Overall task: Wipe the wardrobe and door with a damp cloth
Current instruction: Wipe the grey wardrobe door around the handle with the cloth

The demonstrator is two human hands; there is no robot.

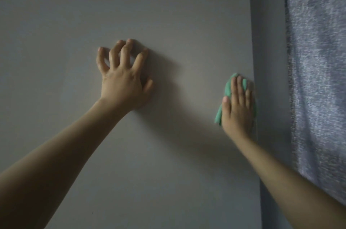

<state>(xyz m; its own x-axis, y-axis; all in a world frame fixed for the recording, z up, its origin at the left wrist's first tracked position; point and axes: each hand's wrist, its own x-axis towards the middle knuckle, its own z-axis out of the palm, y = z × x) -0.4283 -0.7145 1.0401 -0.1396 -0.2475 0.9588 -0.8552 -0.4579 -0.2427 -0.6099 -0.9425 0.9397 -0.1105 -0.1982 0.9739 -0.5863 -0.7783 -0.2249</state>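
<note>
The green cloth (227, 90) is pressed flat under the straight fingers of the right hand (237, 108) at the panel (168, 13) edge, 3 o'clock. The left hand (121, 78) is braced on fingertips, grasping nothing. Overlapping strokes along the edge are advised.

so the panel (168, 13) is a plain flat pale grey surface, standing upright and filling most of the view. can't tell if it's the wardrobe or the door tbh. its right edge runs top to bottom as a straight vertical line. the cloth (227, 88) is mint green and bunched up, pressed flat against the panel right at that right edge, roughly mid-height, mostly covered.
</note>
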